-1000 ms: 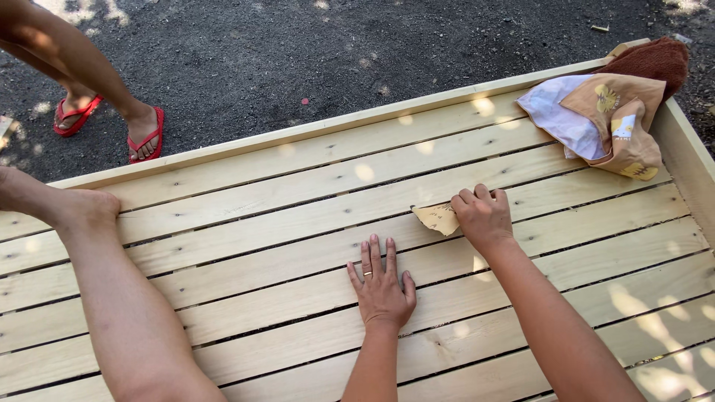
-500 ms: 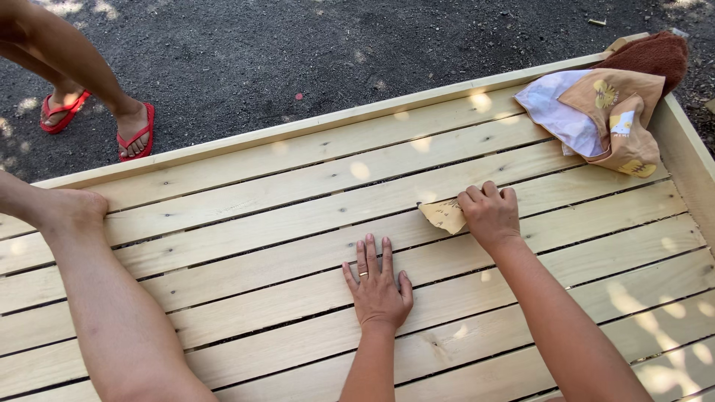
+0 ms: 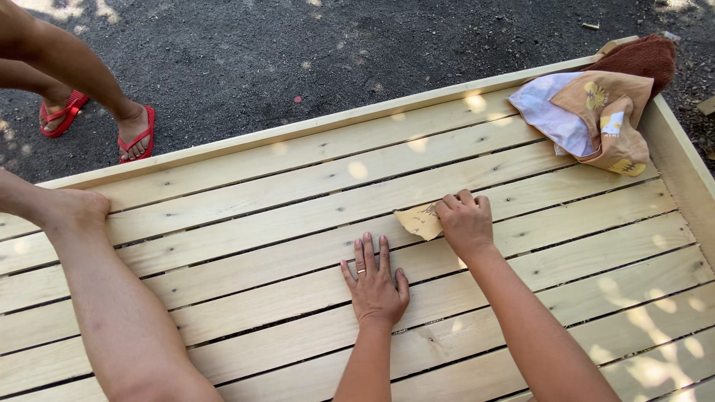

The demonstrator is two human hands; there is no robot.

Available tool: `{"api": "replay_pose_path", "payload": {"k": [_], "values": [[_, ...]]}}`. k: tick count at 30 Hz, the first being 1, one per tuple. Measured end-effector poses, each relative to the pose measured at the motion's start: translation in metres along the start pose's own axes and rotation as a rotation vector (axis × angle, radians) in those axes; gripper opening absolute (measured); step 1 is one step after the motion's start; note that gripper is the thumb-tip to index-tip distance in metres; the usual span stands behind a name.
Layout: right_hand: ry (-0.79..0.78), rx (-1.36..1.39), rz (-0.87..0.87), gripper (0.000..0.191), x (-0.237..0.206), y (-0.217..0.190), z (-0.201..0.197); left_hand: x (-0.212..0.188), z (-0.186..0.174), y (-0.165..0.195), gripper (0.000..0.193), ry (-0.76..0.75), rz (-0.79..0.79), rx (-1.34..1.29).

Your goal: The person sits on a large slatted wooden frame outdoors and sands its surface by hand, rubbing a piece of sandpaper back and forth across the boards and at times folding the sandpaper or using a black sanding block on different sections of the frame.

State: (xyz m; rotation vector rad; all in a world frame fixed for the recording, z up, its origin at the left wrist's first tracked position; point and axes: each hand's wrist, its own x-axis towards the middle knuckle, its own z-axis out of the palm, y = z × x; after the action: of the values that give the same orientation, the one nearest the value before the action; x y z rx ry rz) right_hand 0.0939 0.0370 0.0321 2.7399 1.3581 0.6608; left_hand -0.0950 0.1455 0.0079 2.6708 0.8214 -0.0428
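Two hands rest on the wooden slats (image 3: 261, 193). The right hand (image 3: 465, 223) presses a scrap of sandpaper (image 3: 418, 220) flat under its fingertips, most of the sheet sticking out to the left of them. Just below and left of that grip, the left hand (image 3: 376, 283) lies flat, fingers spread, holding nothing. Up and right of the sandpaper, bunched cloths (image 3: 596, 112) sit in the corner.

No packages, labels, signs or screens are seen anywhere on or around the slatted wooden frame (image 3: 298, 216). No printed wrapper, tag or display is observed on its pale boards, at its raised rim, or on the dark ground beyond its far edge.
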Motion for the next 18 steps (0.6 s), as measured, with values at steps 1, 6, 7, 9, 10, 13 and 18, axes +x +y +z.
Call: {"api": "replay_pose_path", "payload": {"k": [1, 6, 7, 9, 10, 13, 18], "values": [[0.006, 0.034, -0.034, 0.007, 0.001, -0.017, -0.007, 0.000, 0.000, -0.001, 0.077, -0.010, -0.001, 0.004], [0.092, 0.374, 0.140, 0.028, -0.035, -0.069, -0.051, 0.001, -0.001, -0.010, 0.080, 0.039, -0.003, -0.251], [-0.030, 0.455, 0.284, 0.022, -0.043, -0.068, -0.057, 0.000, -0.002, -0.013, 0.081, 0.061, -0.014, -0.345], [-0.270, 0.614, 0.569, 0.010, -0.056, -0.057, -0.067, 0.007, -0.009, -0.020, 0.077, 0.026, -0.006, -0.489], [-0.289, 0.883, 0.692, 0.010, -0.061, -0.051, -0.071, 0.009, -0.014, -0.026, 0.076, 0.010, 0.002, -0.556], [-0.347, 1.494, 0.956, 0.014, -0.074, -0.036, -0.083, 0.021, -0.037, -0.043, 0.070, -0.230, -0.228, -1.073], [-0.589, 1.680, 1.071, 0.018, -0.091, -0.054, -0.099, 0.015, -0.067, -0.040, 0.076, -0.440, -0.134, -1.262]]}}
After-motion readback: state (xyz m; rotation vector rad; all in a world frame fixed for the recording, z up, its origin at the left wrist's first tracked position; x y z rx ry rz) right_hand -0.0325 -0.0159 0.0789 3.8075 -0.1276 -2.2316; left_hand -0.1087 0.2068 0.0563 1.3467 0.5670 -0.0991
